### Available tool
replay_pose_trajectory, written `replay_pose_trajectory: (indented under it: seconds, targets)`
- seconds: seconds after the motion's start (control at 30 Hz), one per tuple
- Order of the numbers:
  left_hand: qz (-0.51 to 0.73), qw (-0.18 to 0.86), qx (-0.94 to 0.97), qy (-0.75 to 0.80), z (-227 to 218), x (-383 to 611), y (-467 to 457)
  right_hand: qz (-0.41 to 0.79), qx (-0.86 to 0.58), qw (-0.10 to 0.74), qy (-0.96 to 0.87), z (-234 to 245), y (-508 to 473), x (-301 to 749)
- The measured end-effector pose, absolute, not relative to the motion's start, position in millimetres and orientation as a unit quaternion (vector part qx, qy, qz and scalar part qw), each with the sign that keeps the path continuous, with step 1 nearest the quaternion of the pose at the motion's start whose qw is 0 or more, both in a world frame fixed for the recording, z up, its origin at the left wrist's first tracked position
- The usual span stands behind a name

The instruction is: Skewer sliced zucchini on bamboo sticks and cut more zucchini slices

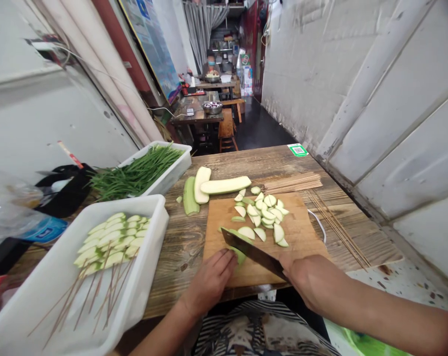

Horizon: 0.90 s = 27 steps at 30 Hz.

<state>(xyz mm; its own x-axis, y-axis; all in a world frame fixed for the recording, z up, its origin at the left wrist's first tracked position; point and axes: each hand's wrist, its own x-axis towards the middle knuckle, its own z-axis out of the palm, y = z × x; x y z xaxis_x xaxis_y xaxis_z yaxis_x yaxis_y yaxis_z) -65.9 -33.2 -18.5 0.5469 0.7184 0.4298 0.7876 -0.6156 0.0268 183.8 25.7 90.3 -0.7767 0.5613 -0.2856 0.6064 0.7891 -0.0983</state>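
Note:
My right hand (pixel 305 277) grips the handle of a cleaver (pixel 253 253), its dark blade slanting over the cutting board (pixel 218 237). Under and beside the blade lies a piece of zucchini (pixel 239 256), pressed down by the bent fingers of my left hand (pixel 217 277). Part of that piece is hidden by the blade and fingers. Cut zucchini slices (pixel 267 214) lie in a loose heap on the far half of the board. Beyond its far left corner rest peeled lengths of zucchini (pixel 226 185) and a greener length (pixel 190 196).
Bamboo skewers (pixel 292 183) lie behind the board, with several more skewers (pixel 338 230) at its right. A white tray (pixel 159 217) at left holds skewered zucchini slices (pixel 112 240). Behind it, another white tray (pixel 183 160) holds long green vegetables (pixel 138 173). A QR card (pixel 297 150) lies at the far edge.

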Motion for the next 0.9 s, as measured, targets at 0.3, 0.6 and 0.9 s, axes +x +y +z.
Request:
replay_pose_trajectory:
  seconds: [0.3, 0.6, 0.9]
  targets:
    - [-0.194, 0.092, -0.869, -0.445, -18.7, -65.9, -36.0, -0.063, 0.299, 0.123, 0.944, 112.0, 15.7, 180.2]
    - [-0.218, 0.073, -0.867, -0.441, -14.2, -64.4, -34.8, -0.081, 0.292, 0.134, 0.944, 103.1, 19.1, 180.0]
    - [-0.211, 0.061, -0.872, -0.438, -21.9, -67.6, -42.5, -0.096, 0.306, 0.145, 0.936, 97.2, 20.0, 174.9]
